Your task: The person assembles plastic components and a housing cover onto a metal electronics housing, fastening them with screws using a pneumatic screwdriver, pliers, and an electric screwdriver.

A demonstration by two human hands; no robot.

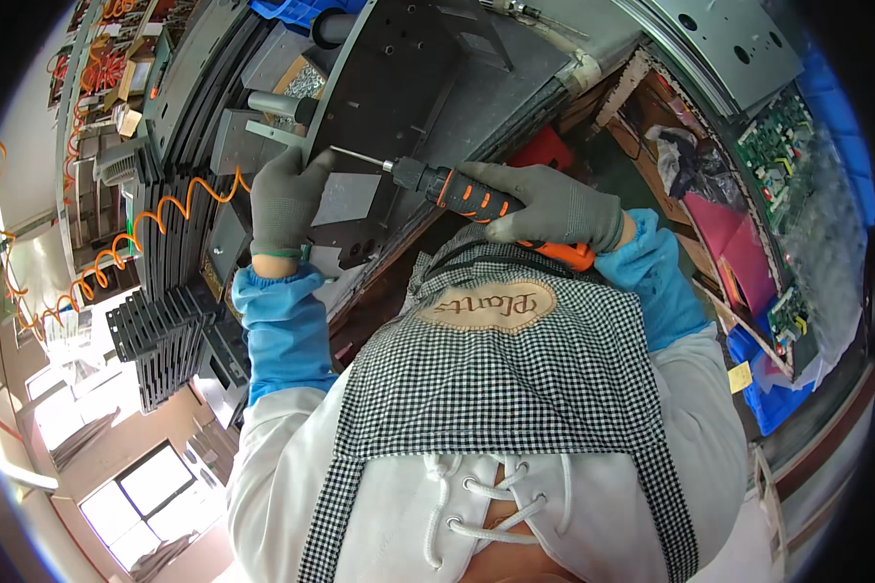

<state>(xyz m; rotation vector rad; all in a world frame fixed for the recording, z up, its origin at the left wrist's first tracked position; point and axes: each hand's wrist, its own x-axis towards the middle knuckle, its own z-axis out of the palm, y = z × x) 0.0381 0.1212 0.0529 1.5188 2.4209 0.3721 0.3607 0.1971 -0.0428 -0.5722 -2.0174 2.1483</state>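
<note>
My right hand [554, 202], in a grey glove, is closed around an orange and black electric screwdriver [478, 198]. Its long thin bit [360, 157] points left, with the tip beside my left thumb. My left hand [288, 204], also gloved, is at the edge of a dark metal panel [399, 83]. The fingers on that side are drawn together, and what they hold, if anything, is hidden. Just beyond them are a silver cylinder with a black end [280, 105] and a pale metal strip [270, 133].
An orange coiled hose [165, 210] runs along the left, near stacked dark metal frames [170, 330]. Small metal parts fill an open box [304, 80] at the back. On the right, a wooden-edged shelf holds green circuit boards [778, 146], and blue bins [841, 126] stand beside it.
</note>
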